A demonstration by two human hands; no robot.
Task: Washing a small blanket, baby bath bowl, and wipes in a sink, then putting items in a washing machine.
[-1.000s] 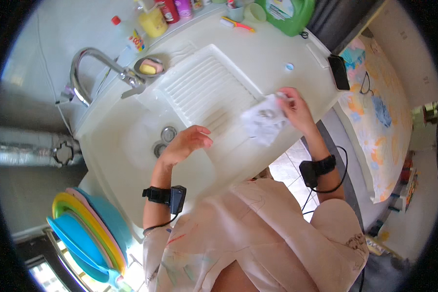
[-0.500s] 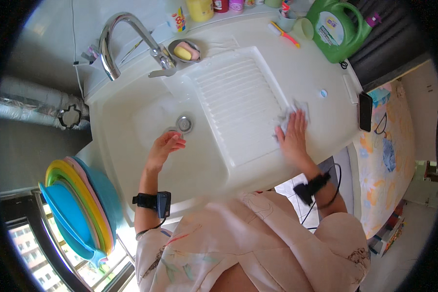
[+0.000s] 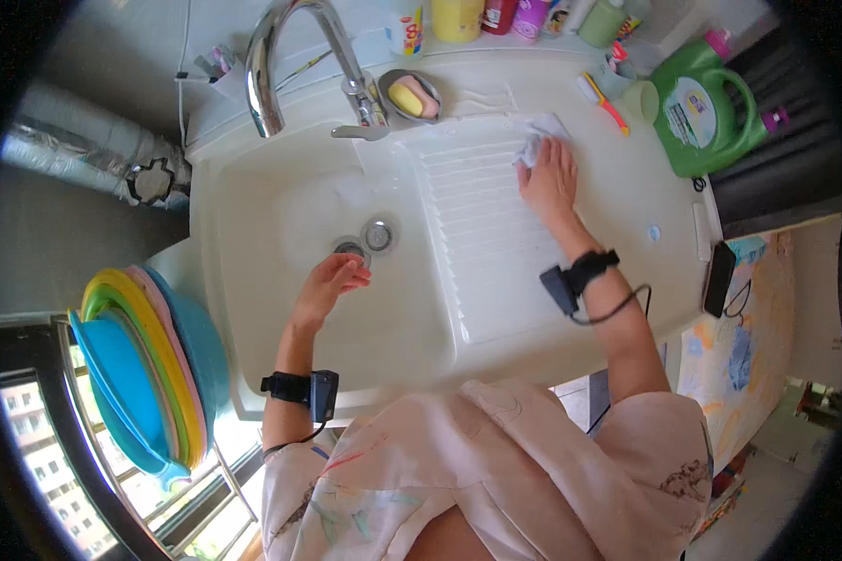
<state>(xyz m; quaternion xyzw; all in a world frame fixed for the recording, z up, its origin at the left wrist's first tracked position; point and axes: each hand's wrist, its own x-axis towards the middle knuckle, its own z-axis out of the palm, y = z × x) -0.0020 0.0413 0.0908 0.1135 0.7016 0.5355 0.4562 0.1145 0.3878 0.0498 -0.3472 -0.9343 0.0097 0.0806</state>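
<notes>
My right hand (image 3: 552, 182) presses a crumpled pale cloth (image 3: 531, 150) onto the far right corner of the ribbed drainboard (image 3: 477, 215), with its fingers over the cloth. Over the white sink basin (image 3: 281, 215), my left hand (image 3: 335, 283) has its fingers curled together; what they hold, if anything, is hidden. Just beyond its fingertips a dark round piece (image 3: 350, 251) shows partly, beside the metal drain (image 3: 378, 236). I cannot tell whether the fingers touch it.
A chrome faucet (image 3: 262, 84) arches over the basin, near a soap dish (image 3: 412, 97) with two soaps. At the right stand a brush (image 3: 604, 103), a light cup (image 3: 640, 101) and a green detergent jug (image 3: 706, 117). A phone (image 3: 717, 279) lies at the counter's edge. Stacked basins (image 3: 150, 374) stand left.
My right hand has moved with the cloth from the drainboard's near right side to its far right corner. My left hand stays by the drain. The view has shifted slightly.
</notes>
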